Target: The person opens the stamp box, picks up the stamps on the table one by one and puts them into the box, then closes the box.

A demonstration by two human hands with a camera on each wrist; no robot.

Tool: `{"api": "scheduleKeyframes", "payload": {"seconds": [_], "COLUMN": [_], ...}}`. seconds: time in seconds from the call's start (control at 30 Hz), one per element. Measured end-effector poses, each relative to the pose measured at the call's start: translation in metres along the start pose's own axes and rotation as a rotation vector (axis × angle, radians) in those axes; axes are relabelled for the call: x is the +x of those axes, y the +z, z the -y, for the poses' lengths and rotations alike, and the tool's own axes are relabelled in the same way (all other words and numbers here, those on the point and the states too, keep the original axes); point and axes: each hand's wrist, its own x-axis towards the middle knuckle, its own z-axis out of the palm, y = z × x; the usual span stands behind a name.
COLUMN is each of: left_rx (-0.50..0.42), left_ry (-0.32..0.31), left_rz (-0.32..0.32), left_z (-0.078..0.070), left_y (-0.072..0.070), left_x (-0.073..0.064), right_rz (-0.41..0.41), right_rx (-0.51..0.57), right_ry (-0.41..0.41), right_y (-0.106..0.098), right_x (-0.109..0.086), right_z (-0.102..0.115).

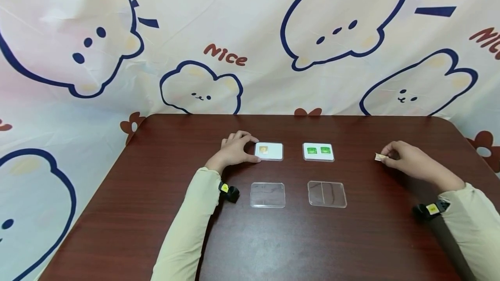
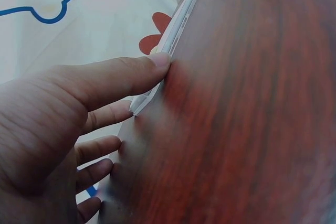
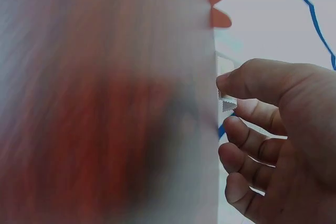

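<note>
A shallow clear case with a white insert (image 1: 275, 151) lies flat on the table, one tan stamp (image 1: 263, 150) on its left half. My left hand (image 1: 233, 150) holds the case by its left end, thumb at the near edge and index finger at the far corner. In the left wrist view the thumb (image 2: 142, 74) presses on the case's side (image 2: 176, 30). Out to the right, my right hand (image 1: 410, 159) pinches a small stamp (image 1: 379, 157) between thumb and index finger. Its toothed edge (image 3: 229, 104) shows in the right wrist view; the fingertips partly hide it.
A second white-backed case (image 1: 318, 157) with two green stamps (image 1: 325, 150) lies to the right of the first. Nearer me are two clear plastic lids, one on the left (image 1: 268, 200) and one on the right (image 1: 333, 195). A patterned cloth (image 1: 258, 21) hangs behind the brown table (image 1: 273, 246).
</note>
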Motion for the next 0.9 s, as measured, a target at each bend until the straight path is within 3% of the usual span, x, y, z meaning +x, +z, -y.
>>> {"api": "scheduleKeyframes", "payload": {"seconds": [0.9], "left_rx": [-0.002], "left_ry": [-0.004], "left_rz": [-0.003], "left_z": [-0.001], "left_y": [-0.001], "left_x": [0.0], "right_rz": [0.034], "right_rx": [-0.04], "right_ry": [-0.209], "right_y": [0.023], "right_x": [0.073], "right_z": [0.137]}}
